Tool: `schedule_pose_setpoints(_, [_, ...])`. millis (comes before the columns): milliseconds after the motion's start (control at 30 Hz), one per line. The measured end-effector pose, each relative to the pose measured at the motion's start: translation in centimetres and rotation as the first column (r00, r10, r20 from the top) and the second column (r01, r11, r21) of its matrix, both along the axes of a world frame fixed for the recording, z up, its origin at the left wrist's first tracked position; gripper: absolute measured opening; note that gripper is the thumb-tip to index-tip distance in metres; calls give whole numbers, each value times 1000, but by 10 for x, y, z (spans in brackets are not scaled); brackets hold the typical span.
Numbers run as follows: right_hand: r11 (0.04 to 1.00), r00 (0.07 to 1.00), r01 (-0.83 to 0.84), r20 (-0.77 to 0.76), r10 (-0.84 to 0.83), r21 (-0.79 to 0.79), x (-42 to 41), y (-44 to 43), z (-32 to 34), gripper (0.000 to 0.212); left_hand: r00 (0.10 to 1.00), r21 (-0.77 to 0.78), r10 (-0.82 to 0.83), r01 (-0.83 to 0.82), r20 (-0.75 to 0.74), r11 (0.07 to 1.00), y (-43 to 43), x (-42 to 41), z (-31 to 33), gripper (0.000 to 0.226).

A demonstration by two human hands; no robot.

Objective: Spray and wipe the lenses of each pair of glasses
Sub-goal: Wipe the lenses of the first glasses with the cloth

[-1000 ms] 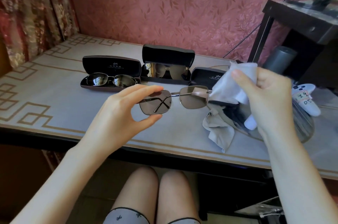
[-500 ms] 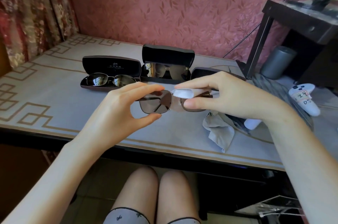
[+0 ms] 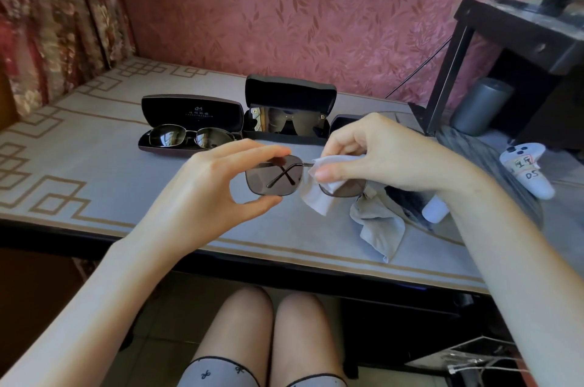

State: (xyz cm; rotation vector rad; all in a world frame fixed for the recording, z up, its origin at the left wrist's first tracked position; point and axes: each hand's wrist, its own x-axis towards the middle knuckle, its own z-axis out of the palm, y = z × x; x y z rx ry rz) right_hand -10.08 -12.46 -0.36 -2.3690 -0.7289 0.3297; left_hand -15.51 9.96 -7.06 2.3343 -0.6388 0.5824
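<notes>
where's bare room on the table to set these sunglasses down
Bare table left of the left case, toward the curtain, and the front strip along the table edge. Crowded on the right: grey cloth, white controller, black shelf.

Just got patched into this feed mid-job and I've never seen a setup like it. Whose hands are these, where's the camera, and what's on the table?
There is no machine: these are a person's bare hands, filmed from a camera worn on the head, looking down. The left hand pinches one lens rim of the tinted glasses; the right hand pinches a white wipe on the other lens. On the table lie two open cases holding sunglasses, a grey cloth and a white controller.
</notes>
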Motion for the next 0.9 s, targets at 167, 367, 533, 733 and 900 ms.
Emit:
schedule_pose_setpoints(167, [997, 996, -2, -93, 10, 83, 3, -16, 6, 15, 1000, -1, -13, 13, 7, 1000, 2, -1, 1, 54])
schedule_pose_setpoints(367, [997, 994, 14, -109, -6, 80, 4, -31, 2, 4, 1000, -9, -13, 13, 2, 1000, 2, 0, 0, 55])
schedule_pose_setpoints(533, [996, 998, 33, -61, -27, 86, 3, -23, 0, 21, 999, 4, -23, 22, 23, 1000, -1, 1, 0, 54])
schedule_pose_setpoints(733, [995, 1000, 0, 20, -2, 97, -3, 0, -2, 23, 998, 46, -50, 47, 46, 998, -3, 2, 2, 50])
schedule_pose_setpoints(900, [990, 1000, 12, 1, -12, 140, -2, 2, -1, 16, 999, 14, -41, 41, 32, 999, 0, 1, 3, 51])
